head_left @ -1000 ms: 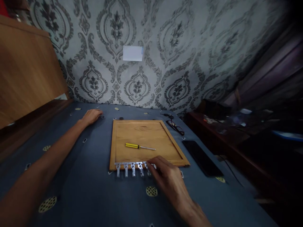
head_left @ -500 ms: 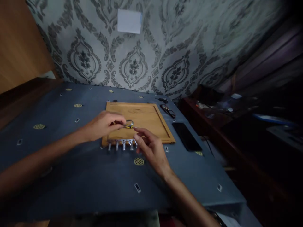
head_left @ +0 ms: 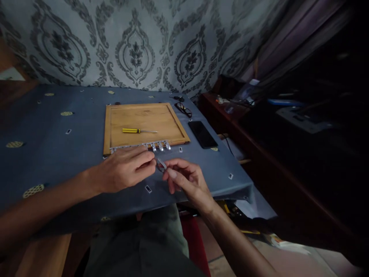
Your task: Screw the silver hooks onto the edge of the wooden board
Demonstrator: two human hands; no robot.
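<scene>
A small curved metal band is between my two hands, above the front part of the table. My right hand pinches it between thumb and fingers. My left hand is closed, its fingertips at the band's left end; the exact grip is partly hidden. Just beyond lies a framed wooden board, bearing a screwdriver with a yellow and black handle. Along the board's front edge runs a row of several shiny metal pieces, partly covered by my left hand.
A black phone lies right of the board, with eyeglasses behind it. The table has a patterned blue cloth, and its right edge drops off beside a dark red desk. A patterned wall covering stands behind.
The screwdriver, earlier at my hands over the board, now lies on the board. Both hands have come nearer to me, off the board, with the metal band. The view has tilted down and turned right.
</scene>
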